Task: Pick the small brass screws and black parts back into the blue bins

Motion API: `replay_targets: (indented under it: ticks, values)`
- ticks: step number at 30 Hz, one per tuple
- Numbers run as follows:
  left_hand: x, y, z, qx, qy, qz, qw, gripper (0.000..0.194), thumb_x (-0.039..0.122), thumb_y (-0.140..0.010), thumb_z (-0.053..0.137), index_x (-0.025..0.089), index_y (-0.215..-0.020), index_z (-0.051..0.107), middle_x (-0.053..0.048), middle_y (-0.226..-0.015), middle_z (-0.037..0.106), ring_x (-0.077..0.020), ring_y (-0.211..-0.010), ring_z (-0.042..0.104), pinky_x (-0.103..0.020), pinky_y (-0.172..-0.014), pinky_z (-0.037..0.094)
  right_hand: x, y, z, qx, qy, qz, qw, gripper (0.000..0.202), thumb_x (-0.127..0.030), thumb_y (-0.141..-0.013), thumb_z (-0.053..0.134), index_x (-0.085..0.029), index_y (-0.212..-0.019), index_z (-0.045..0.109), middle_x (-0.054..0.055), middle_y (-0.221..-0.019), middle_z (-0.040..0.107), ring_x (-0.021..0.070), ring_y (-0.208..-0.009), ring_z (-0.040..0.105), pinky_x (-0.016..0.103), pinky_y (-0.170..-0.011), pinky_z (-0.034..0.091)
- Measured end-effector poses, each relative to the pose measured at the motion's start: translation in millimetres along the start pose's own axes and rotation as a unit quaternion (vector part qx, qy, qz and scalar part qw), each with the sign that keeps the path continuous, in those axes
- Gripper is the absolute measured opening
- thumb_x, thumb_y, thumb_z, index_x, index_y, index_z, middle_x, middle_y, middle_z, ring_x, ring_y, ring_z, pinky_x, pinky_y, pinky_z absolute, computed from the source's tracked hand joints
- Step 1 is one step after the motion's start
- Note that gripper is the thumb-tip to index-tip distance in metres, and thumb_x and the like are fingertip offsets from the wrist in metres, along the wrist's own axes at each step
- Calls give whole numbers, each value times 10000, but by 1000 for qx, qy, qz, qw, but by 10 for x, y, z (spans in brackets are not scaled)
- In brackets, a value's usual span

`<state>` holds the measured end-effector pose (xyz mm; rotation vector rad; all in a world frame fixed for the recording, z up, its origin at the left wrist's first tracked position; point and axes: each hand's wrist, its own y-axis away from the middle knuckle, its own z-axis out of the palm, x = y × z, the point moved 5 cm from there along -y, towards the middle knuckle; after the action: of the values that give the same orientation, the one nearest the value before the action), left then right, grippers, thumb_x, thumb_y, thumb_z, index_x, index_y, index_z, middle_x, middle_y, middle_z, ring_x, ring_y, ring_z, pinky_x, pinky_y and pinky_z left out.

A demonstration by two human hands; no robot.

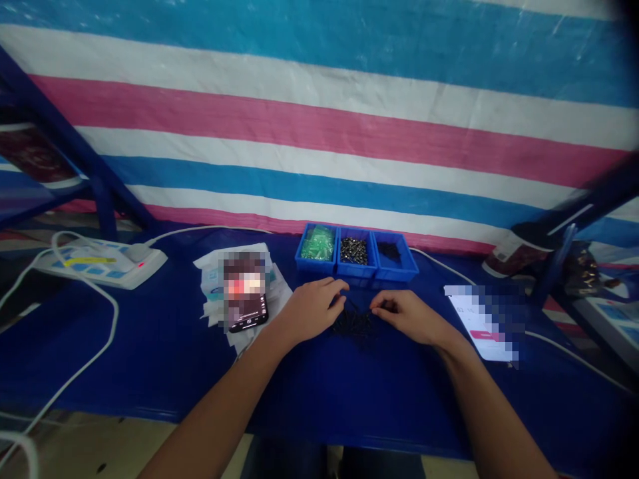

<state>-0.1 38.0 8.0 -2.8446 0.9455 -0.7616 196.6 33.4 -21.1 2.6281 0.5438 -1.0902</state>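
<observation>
Blue trays (356, 271) of green bits (318, 243), metallic parts (354, 251), black pieces (388, 251)

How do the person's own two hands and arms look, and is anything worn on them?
The left hand and the right hand are without gloves. The left forearm and the right forearm show no sleeves. I see no watch or bracelet; fine details are blurred.
</observation>
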Motion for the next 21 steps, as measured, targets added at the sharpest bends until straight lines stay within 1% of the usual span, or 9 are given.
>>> replay_targets:
  ticks: [2,5,7,9,10,12,15,17,21]
  values:
    - [9,2,0,-2,1,3,1000,261,269,-942,442,236,-1143,604,-55,-1020,677,-221,-895,648,-371,-793,489,21,19,-4,-7,-9,-8,1000,177,-204,-890,530,-199,-988,678,23,-827,679,157,-693,596,287,-625,457]
    - [11,3,12,-3,1,5,1000,262,271,-941,448,234,-1146,607,-53,-1016,678,-212,-859,644,-357,-763,487,-2,36,-31,-7,-3,-34,999,270,-171,-908,489,-212,-1101,672,66,-1043,675,185,-882,628,348,-798,494]
    - [11,1,17,-3,2,7,1000,265,271,-943,448,234,-1151,607,-53,-1027,676,-207,-853,641,-348,-753,484,-32,44,-64,0,5,-36,999,297,-173,-929,453,-224,-1120,674,75,-1088,658,200,-960,617,389,-886,474]
    - [20,1,14,-5,4,8,1000,265,274,-950,441,237,-1153,607,-47,-1030,674,-202,-851,638,-342,-753,481,-73,54,-94,9,5,-31,999,303,-186,-948,421,-223,-1107,676,76,-1071,646,204,-971,603,410,-913,457]
    - [30,1,8,-5,6,8,1000,265,275,-954,437,238,-1155,606,-43,-1024,672,-197,-849,636,-338,-753,480,-98,60,-102,12,1,-29,999,302,-194,-956,409,-218,-1097,675,76,-1046,639,201,-948,598,406,-896,459]
    - [61,0,-10,-6,11,14,1000,263,277,-961,432,236,-1156,603,-38,-1012,669,-189,-850,631,-329,-761,477,-144,71,-92,7,-17,-21,1000,291,-214,-968,390,-205,-1075,660,67,-963,619,184,-851,579,367,-808,470]
    - [111,-3,-36,-3,14,25,1000,252,284,-962,445,230,-1150,604,-35,-1005,665,-183,-854,626,-321,-768,473,-195,83,-37,-17,-87,1,996,252,-245,-984,367,-202,-1051,607,24,-829,550,145,-696,510,297,-655,438]
    - [134,-5,-41,-3,15,31,999,242,287,-957,462,231,-1144,605,-32,-1003,664,-182,-857,623,-320,-768,468,-223,83,-5,-28,-146,9,989,204,-257,-988,367,-206,-1036,559,5,-821,516,125,-659,479,277,-623,414]
    - [159,-6,-34,-3,22,40,999,227,289,-956,474,230,-1131,606,-27,-996,660,-175,-850,615,-315,-755,458,-256,57,27,-29,-254,5,967,125,-275,-986,389,-205,-994,493,-1,-878,499,90,-605,454,264,-588,380]
